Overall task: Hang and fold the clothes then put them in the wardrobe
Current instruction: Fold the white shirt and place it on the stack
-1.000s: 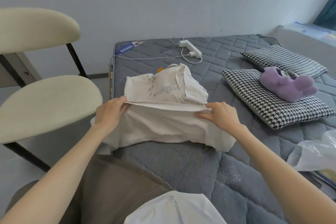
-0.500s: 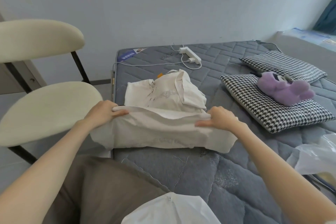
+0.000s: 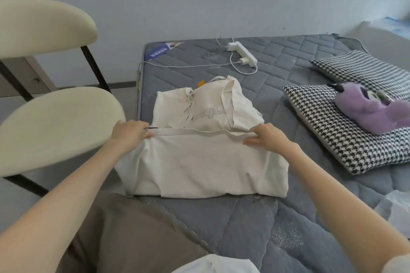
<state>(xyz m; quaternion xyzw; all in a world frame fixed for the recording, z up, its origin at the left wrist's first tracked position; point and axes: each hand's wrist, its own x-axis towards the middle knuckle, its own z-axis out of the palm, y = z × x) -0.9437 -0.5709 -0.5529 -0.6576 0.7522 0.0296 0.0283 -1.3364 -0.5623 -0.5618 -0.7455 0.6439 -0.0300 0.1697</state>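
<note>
White shirt [image 3: 199, 162] on mattress [image 3: 244, 232] — left hand [image 3: 129, 132] and right hand [image 3: 269, 137] pinch its hem; grey chest lettering [image 3: 208, 115] illegible.

Chair [image 3: 55, 131] beside mattress [image 3: 277, 224]; plush [image 3: 372, 113] on cushion [image 3: 321, 131]; power strip [image 3: 243, 52]

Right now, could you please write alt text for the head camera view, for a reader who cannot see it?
A person's left hand and right hand pinch the hem of a cream-white shirt, folded halfway up, on a grey quilted mattress. A purple plush toy lies on a black-and-white houndstooth cushion at the right.
</note>
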